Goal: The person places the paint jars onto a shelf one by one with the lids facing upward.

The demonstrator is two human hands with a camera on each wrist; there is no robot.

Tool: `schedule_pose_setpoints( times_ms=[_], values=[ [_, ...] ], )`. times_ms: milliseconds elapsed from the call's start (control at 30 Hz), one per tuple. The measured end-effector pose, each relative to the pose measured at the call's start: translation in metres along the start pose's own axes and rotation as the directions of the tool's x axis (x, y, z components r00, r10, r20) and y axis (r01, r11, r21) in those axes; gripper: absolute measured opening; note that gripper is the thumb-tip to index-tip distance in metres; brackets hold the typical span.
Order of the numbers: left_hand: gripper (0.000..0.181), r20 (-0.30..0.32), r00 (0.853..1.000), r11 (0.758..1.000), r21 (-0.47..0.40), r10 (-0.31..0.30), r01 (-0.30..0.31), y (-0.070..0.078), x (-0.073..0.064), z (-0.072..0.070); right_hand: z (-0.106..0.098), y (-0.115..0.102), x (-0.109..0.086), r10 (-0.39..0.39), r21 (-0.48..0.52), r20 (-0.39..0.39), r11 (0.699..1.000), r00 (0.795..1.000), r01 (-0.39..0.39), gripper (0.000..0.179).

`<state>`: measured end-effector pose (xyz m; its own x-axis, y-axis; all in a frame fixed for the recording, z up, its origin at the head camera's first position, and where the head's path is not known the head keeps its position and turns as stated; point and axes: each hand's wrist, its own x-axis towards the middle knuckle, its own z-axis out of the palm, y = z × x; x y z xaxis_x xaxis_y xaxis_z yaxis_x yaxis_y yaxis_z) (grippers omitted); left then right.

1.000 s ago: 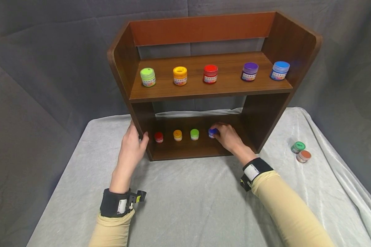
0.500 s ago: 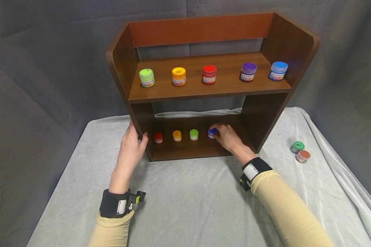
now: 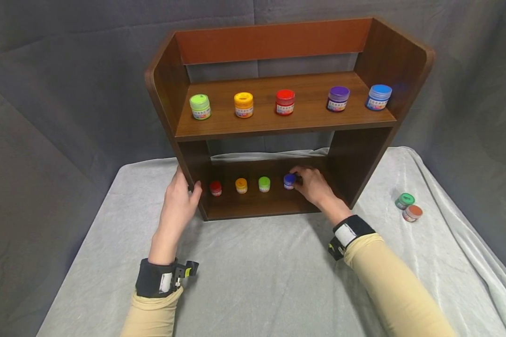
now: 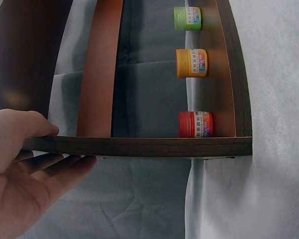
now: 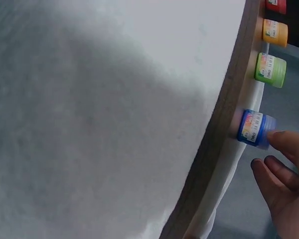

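A dark brown two-tier wooden shelf (image 3: 278, 126) stands on the cloth. My left hand (image 3: 178, 199) grips its left side panel (image 4: 154, 146), thumb on the inner side and fingers on the outer side. On the lower tier, my right hand (image 3: 313, 185) is at the right of a blue paint jar (image 3: 289, 181). In the right wrist view, one fingertip of that hand (image 5: 289, 174) is right at the jar's lid while the other fingers stand apart from it. The jar is upright, in line with red (image 3: 215, 188), orange (image 3: 241, 185) and green (image 3: 264, 184) paint jars.
The upper tier bears light green (image 3: 200, 106), yellow (image 3: 243, 105), red (image 3: 285, 102), purple (image 3: 338, 98) and blue (image 3: 378, 97) jars. Dark green (image 3: 405, 201) and brown (image 3: 412, 213) jars lie right of the shelf on the grey cloth (image 3: 253, 276).
My right hand's fingers have loosened from the blue jar and shifted slightly right, so more of the jar shows. The left hand stays on the side panel.
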<state>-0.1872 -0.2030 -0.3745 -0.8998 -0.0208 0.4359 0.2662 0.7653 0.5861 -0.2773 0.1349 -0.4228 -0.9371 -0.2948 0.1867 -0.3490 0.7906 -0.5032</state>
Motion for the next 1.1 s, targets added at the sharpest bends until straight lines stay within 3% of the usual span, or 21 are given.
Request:
schedule_pose_setpoints(
  times_ms=[367, 633, 1100],
  values=[
    [0.050, -0.030, 0.999, 0.999, 0.007, 0.035, -0.035, -0.001, 0.000, 0.002, -0.010, -0.002, -0.007, 0.000, 0.009, -0.053, 1.000, 0.999, 0.001, 0.033],
    [0.050, -0.014, 1.000, 1.000, 0.013, 0.009, -0.009, 0.000, 0.000, 0.001, -0.024, -0.007, -0.014, -0.006, 0.014, -0.114, 1.000, 0.993, 0.008, 0.030],
    [0.051, -0.012, 1.000, 1.000, 0.019, 0.009, -0.009, 0.000, -0.001, 0.001, -0.042, -0.004, -0.047, -0.080, 0.065, -0.241, 0.993, 0.967, 0.098, 0.029]
  ],
)
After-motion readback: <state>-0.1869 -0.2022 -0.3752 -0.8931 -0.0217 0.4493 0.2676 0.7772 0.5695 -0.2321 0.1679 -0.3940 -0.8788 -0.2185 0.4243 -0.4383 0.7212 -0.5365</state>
